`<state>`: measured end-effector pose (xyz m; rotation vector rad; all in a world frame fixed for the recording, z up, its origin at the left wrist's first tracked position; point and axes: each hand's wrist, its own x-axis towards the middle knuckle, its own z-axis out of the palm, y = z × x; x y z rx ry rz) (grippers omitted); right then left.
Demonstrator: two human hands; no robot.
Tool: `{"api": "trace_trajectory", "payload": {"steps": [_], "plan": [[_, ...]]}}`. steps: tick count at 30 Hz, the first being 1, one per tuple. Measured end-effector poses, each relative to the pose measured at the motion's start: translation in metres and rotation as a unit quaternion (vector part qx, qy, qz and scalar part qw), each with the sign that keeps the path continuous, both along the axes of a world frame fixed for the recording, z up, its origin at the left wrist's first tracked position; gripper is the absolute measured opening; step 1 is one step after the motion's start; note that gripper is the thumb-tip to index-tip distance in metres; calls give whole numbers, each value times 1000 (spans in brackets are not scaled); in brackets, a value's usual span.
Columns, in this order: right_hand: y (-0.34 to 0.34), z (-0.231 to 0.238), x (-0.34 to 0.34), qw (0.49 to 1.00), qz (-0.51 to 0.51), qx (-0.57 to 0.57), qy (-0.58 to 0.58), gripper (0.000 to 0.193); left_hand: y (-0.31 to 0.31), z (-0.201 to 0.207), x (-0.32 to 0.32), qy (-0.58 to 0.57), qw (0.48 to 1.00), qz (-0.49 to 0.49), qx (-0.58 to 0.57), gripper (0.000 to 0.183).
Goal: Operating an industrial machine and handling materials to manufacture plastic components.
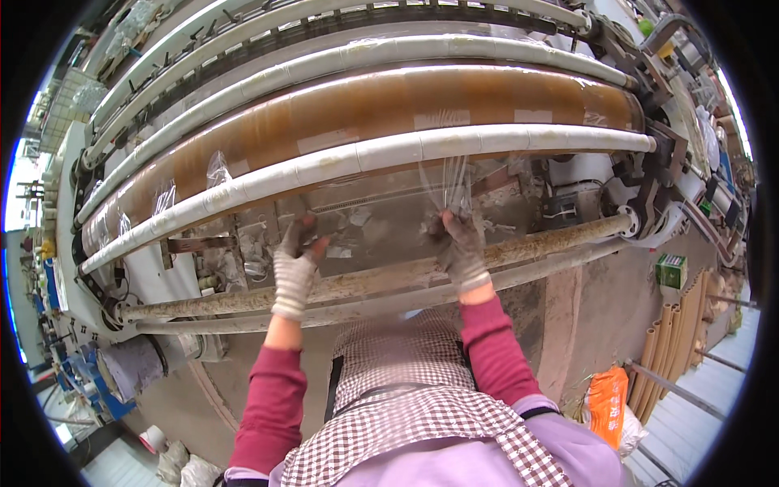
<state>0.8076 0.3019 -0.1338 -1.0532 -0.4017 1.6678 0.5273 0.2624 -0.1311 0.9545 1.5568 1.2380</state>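
Note:
Both my hands wear pale knitted gloves with darkened palms and bare fingertips. My right hand (461, 253) pinches a gathered strip of clear plastic film (451, 180), which stretches up in creases to the white wrapped roller (389, 152). To the left, my left hand (295, 264) is raised over the lower bars, thumb and fingers apart, with no thing visible in its grasp. Behind the white roller lies a wide brown roll (349, 109) with shiny film patches on it. Any thin film between my hands is too transparent to make out.
A worn, stained bar (535, 242) and a paler bar (535, 276) cross in front of me. Film scraps (349, 243) litter the floor under the machine. At right are a green box (670, 271), cardboard tubes (661, 349) and an orange bag (607, 406).

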Motion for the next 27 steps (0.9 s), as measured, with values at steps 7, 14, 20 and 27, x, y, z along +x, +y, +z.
{"api": "trace_trajectory", "payload": {"steps": [7, 14, 20, 27], "plan": [[74, 106, -11, 988, 17, 154, 22, 15, 86, -74, 24, -271, 953, 26, -130, 32], [131, 104, -12, 987, -32, 132, 89, 20, 18, -7, 39, -261, 958, -101, -71, 26], [51, 87, 26, 983, -95, 114, -105, 25, 60, 92, 51, -445, 893, -67, 22, 16], [71, -76, 144, 979, -125, 92, -135, 45, 148, 92, 61, -467, 871, -51, 145, 33]]}}
